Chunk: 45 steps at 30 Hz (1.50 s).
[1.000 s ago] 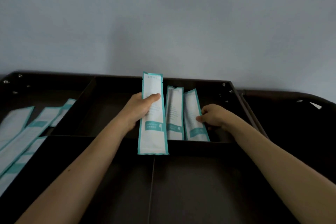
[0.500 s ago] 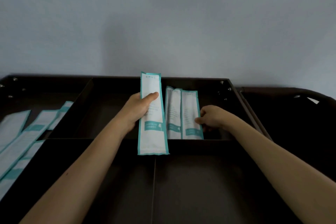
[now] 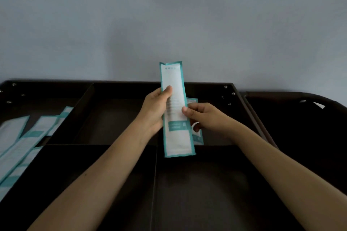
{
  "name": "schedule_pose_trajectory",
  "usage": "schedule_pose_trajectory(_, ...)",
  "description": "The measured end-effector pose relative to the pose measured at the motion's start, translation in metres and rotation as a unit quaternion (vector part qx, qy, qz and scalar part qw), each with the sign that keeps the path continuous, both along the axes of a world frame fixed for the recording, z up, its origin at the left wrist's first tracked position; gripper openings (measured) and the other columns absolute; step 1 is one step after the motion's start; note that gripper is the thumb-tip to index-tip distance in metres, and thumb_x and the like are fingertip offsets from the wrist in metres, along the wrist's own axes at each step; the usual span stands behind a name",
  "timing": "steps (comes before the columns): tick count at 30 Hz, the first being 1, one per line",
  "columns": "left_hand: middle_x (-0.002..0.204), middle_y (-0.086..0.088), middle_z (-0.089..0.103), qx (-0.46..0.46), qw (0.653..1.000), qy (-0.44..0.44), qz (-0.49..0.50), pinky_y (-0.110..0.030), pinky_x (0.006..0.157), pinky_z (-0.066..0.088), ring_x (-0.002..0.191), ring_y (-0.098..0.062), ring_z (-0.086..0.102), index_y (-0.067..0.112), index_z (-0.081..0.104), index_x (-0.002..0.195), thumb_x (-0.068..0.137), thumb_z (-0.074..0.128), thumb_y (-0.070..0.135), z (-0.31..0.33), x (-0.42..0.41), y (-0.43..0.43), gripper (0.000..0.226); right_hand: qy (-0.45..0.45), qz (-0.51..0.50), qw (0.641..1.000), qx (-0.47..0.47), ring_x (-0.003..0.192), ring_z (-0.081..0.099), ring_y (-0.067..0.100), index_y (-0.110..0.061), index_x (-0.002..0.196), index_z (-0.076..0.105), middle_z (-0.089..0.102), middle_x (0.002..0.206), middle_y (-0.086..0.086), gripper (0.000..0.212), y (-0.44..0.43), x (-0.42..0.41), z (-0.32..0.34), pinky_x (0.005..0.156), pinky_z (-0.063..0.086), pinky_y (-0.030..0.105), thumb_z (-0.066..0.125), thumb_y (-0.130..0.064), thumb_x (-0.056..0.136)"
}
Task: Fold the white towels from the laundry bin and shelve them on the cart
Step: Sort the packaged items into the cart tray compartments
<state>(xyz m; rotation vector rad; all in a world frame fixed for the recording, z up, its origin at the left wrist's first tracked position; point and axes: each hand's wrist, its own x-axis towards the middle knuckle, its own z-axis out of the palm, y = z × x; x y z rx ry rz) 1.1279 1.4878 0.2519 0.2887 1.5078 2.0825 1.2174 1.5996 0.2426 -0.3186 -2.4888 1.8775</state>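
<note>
Two hands hold one long white packet with a teal border and a teal label block low on its face. The left hand grips its left edge, thumb laid across the front near the upper half and fingers curled out of sight behind. The right hand pinches the right edge at mid-height, thumb tip on the front and the other fingers curled behind. The packet stands nearly upright, leaning a little to the left at the top, over the rear right compartment of a dark divided tray. Its top end rises past the tray's back rim against the pale grey wall, and its bottom end overlaps the cross divider in front. Just behind it, in that same compartment, the edges of more teal-bordered packets show, mostly hidden by the held one and the right hand. Several similar packets lie fanned in the tray's left compartments, well apart from the hands. To the right of the tray sits a dark container with a curved rim; what it holds cannot be made out.
</note>
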Motion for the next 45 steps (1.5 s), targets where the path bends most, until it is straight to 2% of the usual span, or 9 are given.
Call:
schedule_pose_trajectory(6, 0.085, -0.002, 0.066, -0.086, 0.991, 0.101, 0.005, -0.030, 0.072, 0.052, 0.079, -0.020, 0.064, 0.009, 0.065, 0.095, 0.095, 0.051, 0.012, -0.011, 0.003, 0.021, 0.014, 0.027, -0.160, 0.987, 0.008, 0.076, 0.064, 0.019, -0.008, 0.097, 0.069, 0.069, 0.083, 0.005, 0.016, 0.020, -0.004, -0.010, 0.076, 0.051, 0.035, 0.067, -0.016, 0.084)
schedule_pose_trajectory(9, 0.106, -0.004, 0.069, -0.305, 0.859, 0.405, -0.069, -0.015, 0.081, 0.043, 0.095, -0.019, 0.065, 0.008, 0.065, 0.114, 0.092, 0.056, 0.014, -0.024, 0.002, 0.017, 0.025, -0.048, -0.227, 0.950, 0.207, 0.080, 0.065, 0.022, -0.005, 0.095, 0.071, 0.070, 0.088, 0.011, 0.021, 0.053, 0.003, -0.010, 0.076, 0.051, 0.032, 0.071, -0.021, 0.081)
schedule_pose_trajectory(11, 0.107, -0.005, 0.069, -0.322, 0.802, 0.494, -0.093, -0.004, 0.074, 0.037, 0.094, -0.016, 0.065, 0.007, 0.066, 0.112, 0.091, 0.055, 0.007, -0.028, 0.006, 0.016, 0.024, -0.129, -0.204, 0.948, 0.207, 0.071, 0.063, 0.022, -0.003, 0.087, 0.070, 0.069, 0.083, 0.013, 0.018, 0.063, 0.007, -0.011, 0.070, 0.052, 0.033, 0.072, -0.019, 0.081)
schedule_pose_trajectory(16, 0.095, 0.001, 0.071, -0.253, 0.836, 0.486, 0.010, -0.004, 0.076, 0.043, 0.089, -0.011, 0.065, 0.010, 0.070, 0.099, 0.088, 0.051, -0.001, -0.025, 0.005, 0.009, 0.025, -0.237, -0.123, 0.957, 0.117, 0.054, 0.061, 0.007, -0.007, 0.078, 0.063, 0.064, 0.069, 0.001, 0.011, 0.060, 0.008, -0.010, 0.049, 0.051, 0.020, 0.063, -0.010, 0.089)
schedule_pose_trajectory(19, 0.101, 0.004, 0.070, -0.332, 0.749, 0.572, 0.028, -0.029, 0.084, 0.045, 0.099, -0.018, 0.060, 0.018, 0.070, 0.102, 0.090, 0.051, 0.009, -0.029, 0.005, 0.005, 0.024, -0.283, -0.090, 0.949, 0.103, 0.067, 0.062, 0.011, -0.005, 0.089, 0.061, 0.064, 0.078, 0.003, 0.010, 0.054, 0.006, -0.011, 0.053, 0.053, 0.021, 0.054, -0.011, 0.094)
schedule_pose_trajectory(25, 0.114, 0.009, 0.067, -0.434, 0.643, 0.629, -0.051, -0.025, 0.097, 0.029, 0.106, -0.014, 0.058, 0.032, 0.062, 0.119, 0.097, 0.044, 0.027, -0.037, 0.002, 0.008, 0.028, -0.347, -0.053, 0.891, 0.287, 0.041, 0.057, 0.007, -0.008, 0.074, 0.055, 0.060, 0.044, -0.004, 0.033, 0.045, -0.001, -0.018, 0.049, 0.047, 0.022, 0.055, -0.034, 0.094)
schedule_pose_trajectory(29, 0.115, 0.010, 0.067, -0.435, 0.658, 0.611, -0.067, -0.024, 0.101, 0.029, 0.106, -0.013, 0.059, 0.030, 0.063, 0.118, 0.096, 0.048, 0.026, -0.037, 0.001, 0.009, 0.027, -0.309, -0.068, 0.867, 0.384, 0.062, 0.061, 0.012, -0.016, 0.070, 0.057, 0.064, 0.065, -0.002, 0.031, 0.045, 0.002, -0.019, 0.066, 0.049, 0.025, 0.059, -0.040, 0.089)
schedule_pose_trajectory(33, 0.116, 0.006, 0.067, -0.342, 0.770, 0.537, -0.053, -0.006, 0.088, 0.031, 0.111, -0.010, 0.059, 0.018, 0.069, 0.111, 0.092, 0.054, 0.014, -0.027, -0.003, 0.005, 0.025, -0.173, -0.131, 0.895, 0.390, 0.086, 0.059, 0.018, -0.020, 0.076, 0.057, 0.064, 0.093, 0.002, 0.019, 0.044, -0.003, -0.013, 0.074, 0.044, 0.025, 0.060, -0.035, 0.087)
schedule_pose_trajectory(45, 0.116, -0.004, 0.066, -0.514, 0.719, 0.457, 0.098, -0.019, 0.087, 0.035, 0.110, -0.021, 0.059, 0.018, 0.065, 0.117, 0.090, 0.059, 0.019, 0.005, -0.024, -0.146, 0.027, 0.093, 0.062, 0.912, 0.395, 0.106, 0.059, 0.018, -0.015, 0.109, 0.065, 0.066, 0.110, 0.003, 0.023, -0.066, -0.072, 0.027, 0.089, 0.042, 0.024, 0.059, -0.024, 0.089)
